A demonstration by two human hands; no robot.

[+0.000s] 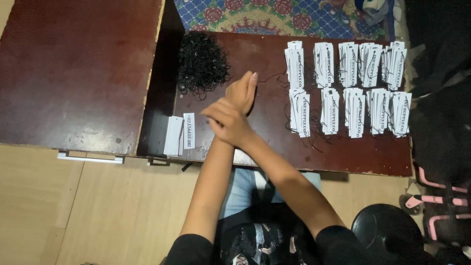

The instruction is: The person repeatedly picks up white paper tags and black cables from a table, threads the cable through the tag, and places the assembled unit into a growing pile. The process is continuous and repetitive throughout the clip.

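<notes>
- Seen from above, a person seated at a dark red-brown worktop [343, 157] crossed both forearms over its middle, wrists stacked one on the other.
- The left hand [243, 91] reached farther out, fingers held straight and close together, edge-on to the camera; whether it pinched anything could not be told, though a thin black string [269, 77] trailed from near its fingertips towards the tags.
- The right hand [226, 120] lay nearer the body, fingers loosely curled and pointing left; its palm was hidden, so any hold could not be confirmed.
- A heap of black string loops [202, 63] sat just beyond the hands at the worktop's left edge, seemingly kept within easy reach.
- Bundles of white paper tags [348, 88], each with black string, stood in two neat rows on the right, apparently sorted into batches.
- A smaller pile of white tags [179, 133] without visible strings rested at the near left corner, apart from the rows.
- A second, bare table [73, 73] stood to the left; a patterned rug [274, 14] showed beyond.
</notes>
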